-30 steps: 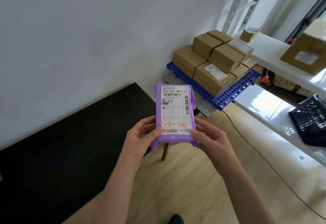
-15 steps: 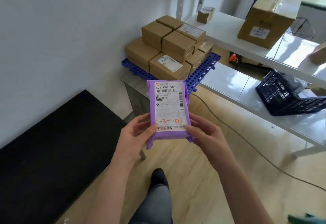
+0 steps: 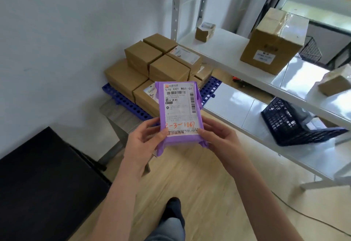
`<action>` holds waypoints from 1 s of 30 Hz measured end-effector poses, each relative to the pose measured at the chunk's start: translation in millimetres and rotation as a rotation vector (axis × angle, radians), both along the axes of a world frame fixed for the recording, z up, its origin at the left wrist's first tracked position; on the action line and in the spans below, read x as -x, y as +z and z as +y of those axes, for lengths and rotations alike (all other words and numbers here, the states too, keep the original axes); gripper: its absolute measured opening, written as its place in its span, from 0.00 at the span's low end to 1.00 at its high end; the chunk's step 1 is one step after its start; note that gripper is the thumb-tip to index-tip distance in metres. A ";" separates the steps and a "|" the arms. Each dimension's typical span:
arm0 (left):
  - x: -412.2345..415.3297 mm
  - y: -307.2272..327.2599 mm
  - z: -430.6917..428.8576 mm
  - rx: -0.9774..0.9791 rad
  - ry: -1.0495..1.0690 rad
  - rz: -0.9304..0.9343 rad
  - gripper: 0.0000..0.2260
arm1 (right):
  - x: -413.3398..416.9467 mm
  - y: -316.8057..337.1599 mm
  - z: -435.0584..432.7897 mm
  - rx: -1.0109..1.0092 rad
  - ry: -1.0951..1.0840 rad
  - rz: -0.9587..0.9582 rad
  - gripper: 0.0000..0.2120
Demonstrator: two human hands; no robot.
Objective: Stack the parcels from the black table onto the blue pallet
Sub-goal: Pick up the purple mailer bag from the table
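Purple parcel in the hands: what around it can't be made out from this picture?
Head view only.
Purple parcel: underside faces away; small print blurred.
Brown boxes on the blue pallet: front ones partly behind the parcel.
Black table: cut off by left and bottom edges.
Left hand, right hand: fingers beneath the parcel hidden.

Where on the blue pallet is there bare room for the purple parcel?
Only narrow strips are bare: the near edge of the pallet in front of the brown boxes, and its right corner by the white shelf. The boxes crowd the rest, packed close; their flat tops are the widest free surface.
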State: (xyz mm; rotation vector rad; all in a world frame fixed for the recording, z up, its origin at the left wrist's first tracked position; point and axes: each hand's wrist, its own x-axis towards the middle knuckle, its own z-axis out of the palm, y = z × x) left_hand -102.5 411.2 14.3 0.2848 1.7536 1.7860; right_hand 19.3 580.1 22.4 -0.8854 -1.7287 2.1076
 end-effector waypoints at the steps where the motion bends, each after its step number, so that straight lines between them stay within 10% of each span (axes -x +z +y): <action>1: 6.5 0.2 10.3 -0.003 0.009 0.004 0.29 | 7.8 1.6 10.7 -0.008 0.014 -0.005 0.17; 30: 111.1 9.2 278.7 -0.012 0.496 0.009 0.20 | 194.0 12.0 302.2 -0.186 0.496 0.064 0.14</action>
